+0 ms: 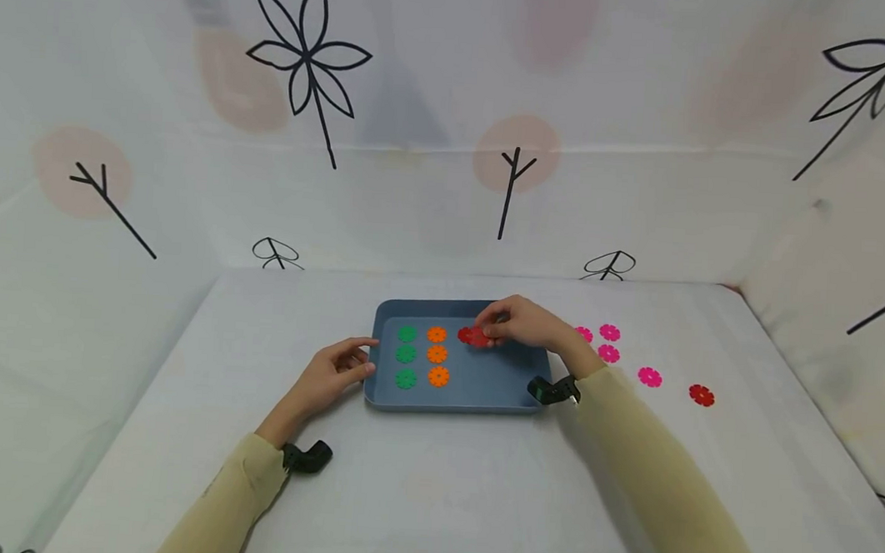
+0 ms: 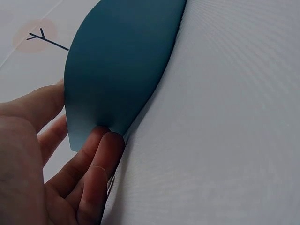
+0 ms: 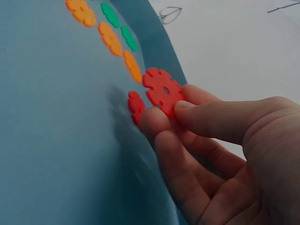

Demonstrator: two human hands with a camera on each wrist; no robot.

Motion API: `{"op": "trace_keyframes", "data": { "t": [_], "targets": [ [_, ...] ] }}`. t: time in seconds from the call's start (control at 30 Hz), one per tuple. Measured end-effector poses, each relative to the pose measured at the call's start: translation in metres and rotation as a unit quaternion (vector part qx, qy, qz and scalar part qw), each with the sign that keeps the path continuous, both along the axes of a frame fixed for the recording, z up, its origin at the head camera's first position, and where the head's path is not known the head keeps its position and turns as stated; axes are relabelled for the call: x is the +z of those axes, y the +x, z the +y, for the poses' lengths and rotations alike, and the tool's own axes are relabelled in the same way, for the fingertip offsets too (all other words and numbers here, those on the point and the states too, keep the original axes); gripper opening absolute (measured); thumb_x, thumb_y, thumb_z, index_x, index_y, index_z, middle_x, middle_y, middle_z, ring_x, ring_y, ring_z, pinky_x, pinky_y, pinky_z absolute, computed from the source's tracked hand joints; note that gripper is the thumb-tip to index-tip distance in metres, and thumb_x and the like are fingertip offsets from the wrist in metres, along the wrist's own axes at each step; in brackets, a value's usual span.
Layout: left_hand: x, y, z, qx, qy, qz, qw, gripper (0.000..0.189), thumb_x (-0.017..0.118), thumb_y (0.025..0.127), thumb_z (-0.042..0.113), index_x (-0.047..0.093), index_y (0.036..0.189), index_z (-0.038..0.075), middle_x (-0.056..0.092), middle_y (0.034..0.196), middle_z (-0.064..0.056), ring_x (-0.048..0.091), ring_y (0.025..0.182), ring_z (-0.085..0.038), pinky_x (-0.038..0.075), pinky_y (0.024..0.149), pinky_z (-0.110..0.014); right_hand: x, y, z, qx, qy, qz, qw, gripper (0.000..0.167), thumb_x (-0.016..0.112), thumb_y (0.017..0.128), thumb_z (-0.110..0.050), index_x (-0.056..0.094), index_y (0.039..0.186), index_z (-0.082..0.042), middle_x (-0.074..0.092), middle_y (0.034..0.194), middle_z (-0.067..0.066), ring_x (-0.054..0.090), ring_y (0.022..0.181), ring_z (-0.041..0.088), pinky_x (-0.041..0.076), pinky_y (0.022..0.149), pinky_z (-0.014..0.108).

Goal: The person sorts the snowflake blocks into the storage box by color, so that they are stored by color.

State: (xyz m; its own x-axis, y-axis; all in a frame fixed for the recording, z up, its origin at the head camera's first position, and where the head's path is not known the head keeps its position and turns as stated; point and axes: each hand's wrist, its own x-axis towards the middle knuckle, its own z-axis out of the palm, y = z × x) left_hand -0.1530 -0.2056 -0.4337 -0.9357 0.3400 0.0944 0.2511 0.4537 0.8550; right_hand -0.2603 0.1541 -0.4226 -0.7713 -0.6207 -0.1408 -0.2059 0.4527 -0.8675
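A blue-grey tray (image 1: pixel 482 387) lies on the white-covered table. At its left end, my left hand (image 1: pixel 335 369) holds the edge; in the left wrist view its fingertips (image 2: pixel 110 150) press the tray's outer wall (image 2: pixel 117 70). Over the tray's back right part, my right hand (image 1: pixel 519 321) pinches a red flower-shaped disc (image 3: pixel 161 89) between thumb and fingers, tilted up. Close beside it, a second red disc (image 3: pixel 136 107) lies in the tray. To the left stand a column of orange discs (image 1: pixel 437 355) and a column of green discs (image 1: pixel 406 355).
Several pink discs (image 1: pixel 609 353) lie on the table right of the tray, partly behind my right forearm. Farther right is another red disc (image 1: pixel 702 395). A patterned white cloth (image 1: pixel 431 209) hangs behind the table and along its sides.
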Motion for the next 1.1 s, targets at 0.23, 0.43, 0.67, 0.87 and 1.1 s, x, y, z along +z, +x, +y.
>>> {"op": "trace_keyframes", "data": {
  "t": [0.23,0.43,0.67,0.87,1.1],
  "targets": [
    [0.0023,0.0001,0.0001,0.0,-0.002,-0.001,1.0,0.043,0.068,0.096,0.013,0.058,0.136,-0.002,0.065,0.102,-0.012,0.061,0.085,-0.024,0.049,0.075,-0.028,-0.0049,-0.0015,-0.0023,-0.005,0.048,-0.007,0.9988,0.018,0.062,0.097,-0.008,0.074,0.11,-0.006,0.066,0.089,0.007,0.062,0.08,0.022,0.053,0.075,0.033],
    [0.0037,0.0011,0.0,0.002,-0.003,0.0,1.0,0.043,0.068,0.096,0.012,0.058,0.135,-0.002,0.065,0.102,-0.013,0.061,0.085,-0.024,0.048,0.074,-0.027,-0.0047,0.0007,-0.0025,0.017,0.069,-0.007,0.9975,0.017,0.063,0.096,-0.009,0.075,0.108,-0.009,0.064,0.09,0.005,0.058,0.075,0.022,0.049,0.071,0.033],
    [0.0033,0.0017,0.0015,0.005,0.0,-0.008,1.0,0.043,0.067,0.096,0.012,0.058,0.136,-0.002,0.065,0.103,-0.013,0.061,0.087,-0.026,0.049,0.075,-0.027,-0.0043,0.0032,-0.0023,0.034,0.063,-0.019,0.9973,0.016,0.065,0.096,-0.01,0.075,0.109,-0.006,0.065,0.092,0.006,0.058,0.077,0.023,0.05,0.072,0.036],
    [0.001,0.0013,0.0007,0.005,0.001,-0.008,1.0,0.043,0.068,0.096,0.012,0.058,0.136,-0.001,0.064,0.102,-0.012,0.061,0.086,-0.026,0.049,0.074,-0.027,-0.0033,0.003,-0.0023,0.035,0.066,-0.03,0.9968,0.016,0.066,0.096,-0.01,0.075,0.109,-0.006,0.066,0.092,0.006,0.059,0.077,0.023,0.051,0.073,0.036],
    [0.0012,0.0002,0.0,0.003,-0.003,-0.005,1.0,0.043,0.068,0.096,0.013,0.058,0.136,0.0,0.064,0.102,-0.012,0.06,0.085,-0.024,0.048,0.075,-0.027,-0.0025,0.0013,-0.003,0.031,0.062,-0.039,0.9968,0.015,0.065,0.096,-0.008,0.075,0.108,-0.007,0.067,0.09,0.005,0.061,0.077,0.022,0.053,0.073,0.033]
  ]
}}
